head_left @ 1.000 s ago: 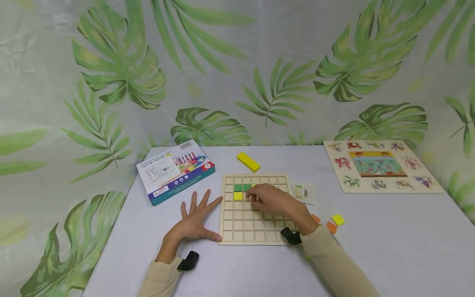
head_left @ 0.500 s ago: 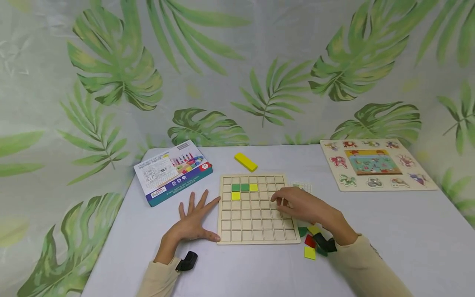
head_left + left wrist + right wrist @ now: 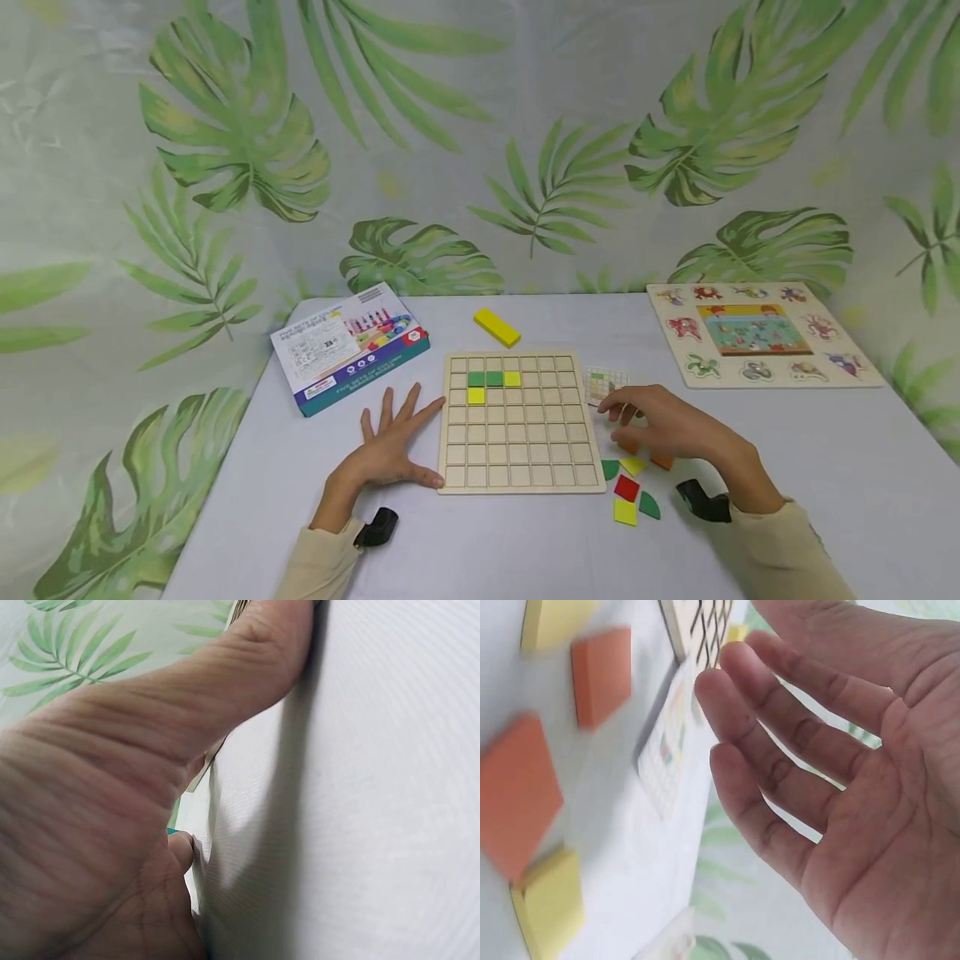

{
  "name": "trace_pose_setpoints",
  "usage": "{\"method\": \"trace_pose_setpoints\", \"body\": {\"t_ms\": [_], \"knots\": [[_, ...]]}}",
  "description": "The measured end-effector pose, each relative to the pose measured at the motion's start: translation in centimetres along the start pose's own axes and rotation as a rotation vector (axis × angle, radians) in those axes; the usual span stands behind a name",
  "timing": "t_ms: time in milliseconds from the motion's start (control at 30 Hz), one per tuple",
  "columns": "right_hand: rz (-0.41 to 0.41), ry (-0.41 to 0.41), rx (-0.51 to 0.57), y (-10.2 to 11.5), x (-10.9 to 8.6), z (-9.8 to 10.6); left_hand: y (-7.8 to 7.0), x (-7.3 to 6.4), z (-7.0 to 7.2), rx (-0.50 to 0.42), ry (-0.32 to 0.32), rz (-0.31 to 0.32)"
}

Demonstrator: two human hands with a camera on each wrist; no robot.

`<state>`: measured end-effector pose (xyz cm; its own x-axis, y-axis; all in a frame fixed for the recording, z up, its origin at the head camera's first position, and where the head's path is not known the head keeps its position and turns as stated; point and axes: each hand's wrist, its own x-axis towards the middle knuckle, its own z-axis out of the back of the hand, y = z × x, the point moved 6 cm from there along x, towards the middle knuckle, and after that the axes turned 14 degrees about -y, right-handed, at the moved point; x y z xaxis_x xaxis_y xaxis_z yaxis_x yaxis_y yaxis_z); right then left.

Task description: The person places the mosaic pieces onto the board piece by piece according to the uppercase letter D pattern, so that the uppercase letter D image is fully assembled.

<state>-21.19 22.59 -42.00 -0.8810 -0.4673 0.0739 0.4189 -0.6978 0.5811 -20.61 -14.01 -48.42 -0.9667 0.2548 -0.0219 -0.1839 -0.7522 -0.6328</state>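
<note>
While the person's left hand lies spread and relaxed on the white table, grasping nothing, its thumb tip touches the grid board at eight o'clock and its index fingertip reaches the same edge near nine, taking twelve as the board's far side. The right hand is raised at three o'clock, just off the board, its fingers loosely bent and holding nothing, as the right wrist view confirms.

Between ten and eleven o'clock on the board, two green squares and a yellow square form a row in the second line of cells; a second yellow square sits below the leftmost green one. A patterned card lies at two o'clock, near the right fingertips. Beneath and beside that hand, around four o'clock, loose pieces are scattered: orange tiles, yellow tiles, a red tile and green quarter-rounds.

Farther out, a yellow bar lies just short of twelve, a printed box at ten, and a picture puzzle between two and three.
</note>
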Motion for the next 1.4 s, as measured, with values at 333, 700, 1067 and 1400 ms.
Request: {"method": "trace_pose_setpoints", "body": {"t_ms": [333, 700, 1067, 1400], "knots": [[-0.029, 0.003, 0.011, -2.3, -0.8, 0.9, -0.1, 0.1, -0.1, 0.020, 0.004, 0.012], [-0.188, 0.075, -0.022, -4.6, -1.3, 0.9, -0.1, 0.0, -0.1, 0.020, 0.003, 0.025], [-0.266, 0.107, -0.052, -6.5, -1.9, 1.3, -0.3, 0.0, 0.0, 0.022, -0.005, 0.025], [-0.318, 0.093, -0.059, -7.0, -1.9, 1.7, -0.4, -0.1, 0.0, 0.019, -0.004, 0.028]]}}
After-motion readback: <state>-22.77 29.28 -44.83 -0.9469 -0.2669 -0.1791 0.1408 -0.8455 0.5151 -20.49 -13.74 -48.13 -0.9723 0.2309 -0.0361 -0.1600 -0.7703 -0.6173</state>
